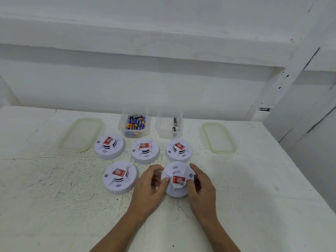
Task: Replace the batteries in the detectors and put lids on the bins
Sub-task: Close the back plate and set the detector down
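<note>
The left hand point(154, 180) and right hand point(200, 186) are gripping the near-right detector point(177, 179), thumbs and curled fingers pinching its rim, probably twisting it open, though no seam is showing. The other four detectors point(145, 150) are sitting closed beside it, so most battery swaps are likely remaining. The left lid point(81, 134) and right lid point(218, 138) are lying flat beside the far, uncovered left bin point(122, 122) and right bin point(161, 122).

The left hand point(151, 186) and right hand point(201, 190) are bare — as are both forearms point(118, 230), right to the lower edge.
</note>
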A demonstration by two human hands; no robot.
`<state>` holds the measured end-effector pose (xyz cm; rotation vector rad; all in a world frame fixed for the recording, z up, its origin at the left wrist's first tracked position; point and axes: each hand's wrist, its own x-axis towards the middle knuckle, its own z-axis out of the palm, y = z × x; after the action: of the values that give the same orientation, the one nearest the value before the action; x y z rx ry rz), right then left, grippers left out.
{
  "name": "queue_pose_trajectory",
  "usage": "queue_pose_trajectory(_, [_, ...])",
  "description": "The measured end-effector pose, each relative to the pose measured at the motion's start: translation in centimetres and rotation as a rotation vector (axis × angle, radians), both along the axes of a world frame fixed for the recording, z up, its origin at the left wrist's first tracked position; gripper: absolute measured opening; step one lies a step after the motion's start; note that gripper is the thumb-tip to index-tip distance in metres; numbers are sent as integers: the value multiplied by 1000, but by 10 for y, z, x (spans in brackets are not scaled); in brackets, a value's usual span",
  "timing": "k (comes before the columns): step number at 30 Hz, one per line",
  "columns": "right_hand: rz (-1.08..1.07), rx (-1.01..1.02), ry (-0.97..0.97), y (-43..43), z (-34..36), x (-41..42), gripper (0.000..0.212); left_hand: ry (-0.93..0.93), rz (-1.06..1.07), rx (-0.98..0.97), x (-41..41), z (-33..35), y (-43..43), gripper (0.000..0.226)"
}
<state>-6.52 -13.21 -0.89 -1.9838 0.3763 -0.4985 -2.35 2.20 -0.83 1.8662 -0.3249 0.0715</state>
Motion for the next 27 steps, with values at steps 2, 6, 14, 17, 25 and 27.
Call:
queue_pose_trajectory(2, [-7, -72, 40, 2, -3, 1, 32, -43, 9, 57, 0, 0, 0, 19])
queue_pose_trajectory(6, [-20, -173, 124, 4, -3, 5, 35, -69, 79, 160, 3, -5, -1, 17])
queue_pose_trajectory(14, [41, -183, 238, -6, 3, 11, 20, 89, 125, 132, 8, -2, -5, 21])
queue_pose_trajectory(17, [1, -90, 255, -20, 15, 21, 22, 202, 85, 161, 18, 12, -9, 30])
queue_pose_trajectory(25, [42, 45, 422, -36, 38, 81, 19, 420, -48, 489, 67, 48, -49, 37])
queue_pose_trajectory(27, [61, 35, 444, -35, 39, 92, 27, 453, -86, 529, 73, 53, -59, 36])
